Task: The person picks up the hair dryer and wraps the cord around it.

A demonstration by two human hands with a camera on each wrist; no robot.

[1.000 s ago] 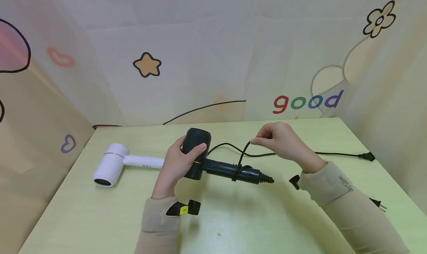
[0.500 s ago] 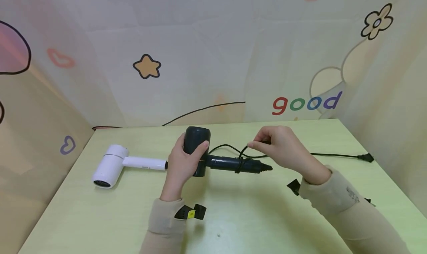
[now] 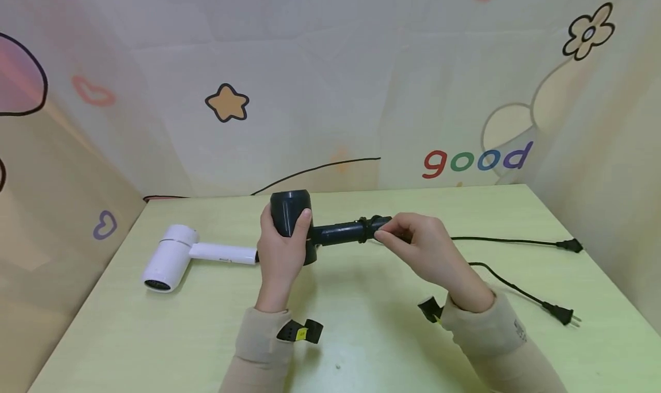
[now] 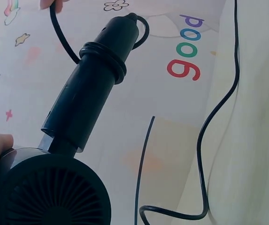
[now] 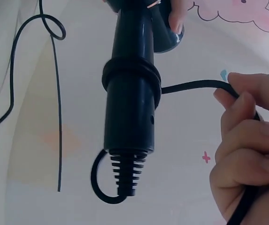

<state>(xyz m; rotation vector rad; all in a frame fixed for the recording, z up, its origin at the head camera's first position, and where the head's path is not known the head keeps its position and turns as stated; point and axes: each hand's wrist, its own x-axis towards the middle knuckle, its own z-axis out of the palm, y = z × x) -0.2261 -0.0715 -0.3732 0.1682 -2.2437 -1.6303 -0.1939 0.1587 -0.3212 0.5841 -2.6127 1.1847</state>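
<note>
Lifted over the table, a black hair dryer (image 3: 338, 233) is gripped round its barrel by my left hand (image 3: 281, 261). Its handle points right, toward my right hand (image 3: 428, 246). The power cord (image 5: 195, 85) is wound round the handle in a tight coil (image 5: 132, 75). In the right wrist view, my right fingers curl round the cord's loose stretch, drawn out sideways from the coil. A ribbed cord sleeve (image 5: 125, 168) ends the handle, with a small loop of cord bending back from it. The left wrist view shows the dryer's slotted round end (image 4: 54, 197) low in frame.
A white hair dryer (image 3: 172, 258) lies at the table's left, its handle pointing right behind my left hand. Two black plugs lie on the right side: one plug (image 3: 570, 245) farther back, another plug (image 3: 560, 312) nearer. A printed curtain (image 3: 320, 94) stands behind the table (image 3: 361, 335).
The black dryer's handle has swung upward, and my right hand has come down and nearer to the handle end, bringing the cord round. The white hair dryer has stayed put.
</note>
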